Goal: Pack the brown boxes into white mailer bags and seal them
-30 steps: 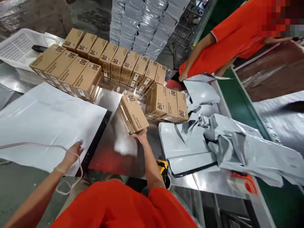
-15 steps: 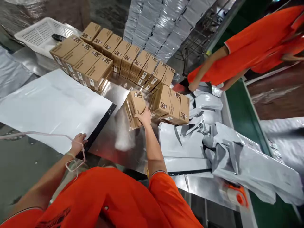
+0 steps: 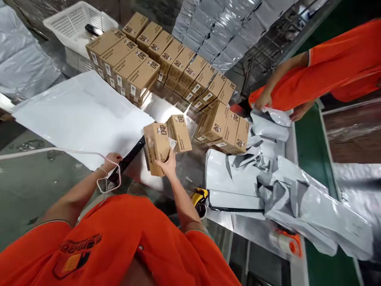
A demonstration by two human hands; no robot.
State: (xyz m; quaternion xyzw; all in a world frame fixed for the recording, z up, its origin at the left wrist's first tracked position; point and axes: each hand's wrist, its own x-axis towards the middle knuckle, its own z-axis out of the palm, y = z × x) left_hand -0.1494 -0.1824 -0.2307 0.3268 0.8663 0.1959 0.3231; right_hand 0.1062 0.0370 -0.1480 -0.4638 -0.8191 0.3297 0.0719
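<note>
My left hand (image 3: pixel 113 159) pinches the near end of the black-striped edge of a large white mailing bag (image 3: pixel 89 107). My right hand (image 3: pixel 167 163) is closed on a brown cardboard box (image 3: pixel 157 149), thumb on its near side, close to the bag's black edge. A second cardboard box (image 3: pixel 181 137) sits tilted against the far side of that one, a small white label between them. Whether my fingers also grip this second box, I cannot tell. A pale cord (image 3: pixel 74 152) crosses by my left wrist.
Rows of similar boxes (image 3: pixel 178 63) stand at the back, with several more boxes (image 3: pixel 228 129) to the right. Grey mailing bags (image 3: pixel 235 174) pile up beside an orange tape dispenser (image 3: pixel 291 243). Behind are a white basket (image 3: pixel 80 24) and a co-worker's hand (image 3: pixel 263 99).
My right hand has moved left, bringing the boxes up to the bag's black edge. The two boxes now show apart at an angle. A yellow-and-black object has come into view by my right forearm.
</note>
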